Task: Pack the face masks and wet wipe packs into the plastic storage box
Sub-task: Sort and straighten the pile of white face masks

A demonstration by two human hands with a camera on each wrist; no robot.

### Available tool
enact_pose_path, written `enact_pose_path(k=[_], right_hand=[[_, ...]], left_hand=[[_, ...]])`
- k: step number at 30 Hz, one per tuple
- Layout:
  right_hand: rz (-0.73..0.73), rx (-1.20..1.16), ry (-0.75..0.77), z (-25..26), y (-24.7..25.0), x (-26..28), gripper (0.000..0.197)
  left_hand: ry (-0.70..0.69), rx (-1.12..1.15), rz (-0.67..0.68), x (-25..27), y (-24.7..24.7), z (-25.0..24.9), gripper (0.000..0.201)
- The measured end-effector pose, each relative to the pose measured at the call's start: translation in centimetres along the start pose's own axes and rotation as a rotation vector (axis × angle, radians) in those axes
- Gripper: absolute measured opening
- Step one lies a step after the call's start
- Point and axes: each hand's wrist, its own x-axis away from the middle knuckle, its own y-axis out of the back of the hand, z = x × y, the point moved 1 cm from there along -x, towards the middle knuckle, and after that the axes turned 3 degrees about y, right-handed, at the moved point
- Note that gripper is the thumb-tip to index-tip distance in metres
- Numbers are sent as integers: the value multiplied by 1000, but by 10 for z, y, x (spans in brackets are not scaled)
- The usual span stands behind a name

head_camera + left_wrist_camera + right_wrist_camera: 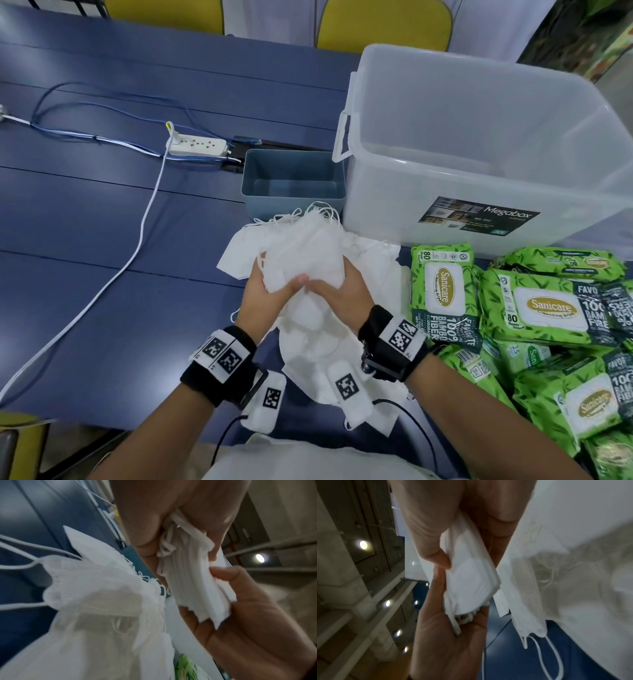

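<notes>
Face masks [308,250], white and folded flat with thin ear loops trailing off their edges, are gathered into a thick stack held above the blue table [85,212], just in front of the small grey-blue bin [293,181]. More loose masks [318,346] lie spread on the table beneath the stack and toward the person. The left hand [265,291] grips the stack from the left, fingers curled under it and thumb laid across the top. The right hand [339,291] grips the same stack from the right, fingers wrapped round its edge, thumb pointing toward the left thumb. In the left wrist view the stack [193,577] shows as many thin layers pinched between the two hands, with ear loops bunched at the upper end. In the right wrist view the stack [471,577] sits clamped between thumb and palm.

The clear plastic storage box [479,147] stands open just right of the bin, with a white handle on its left wall and a label on its front. Green wet wipe packs [548,308] lie piled on the table in front of the box, to the right of the masks. A white power strip [198,145] with its cables lies further left on the table.
</notes>
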Motion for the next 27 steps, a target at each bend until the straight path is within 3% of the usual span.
enact_pose_path(k=[2, 6, 9, 13, 16, 22, 27], right_hand=[[66, -4, -34, 2, -12, -6, 36], [272, 268, -53, -3, -28, -34, 35], [269, 516, 13, -5, -36, -66, 39], [297, 945, 192, -9, -53, -107, 44], [330, 1192, 235, -11, -69, -130, 56], [365, 1392, 14, -18, -84, -154, 89], [423, 1244, 45, -7, -74, -152, 63]], left_hand=[[-4, 12, -54, -1, 9, -5, 62], [-20, -83, -223, -5, 40, 2, 60], [-24, -82, -369, -5, 66, 9, 67], [18, -44, -512, 0, 103, 15, 44], [45, -7, -589, 6, 126, 19, 42], [40, -9, -629, 21, 140, 21, 41], [74, -10, -610, 19, 140, 26, 44]])
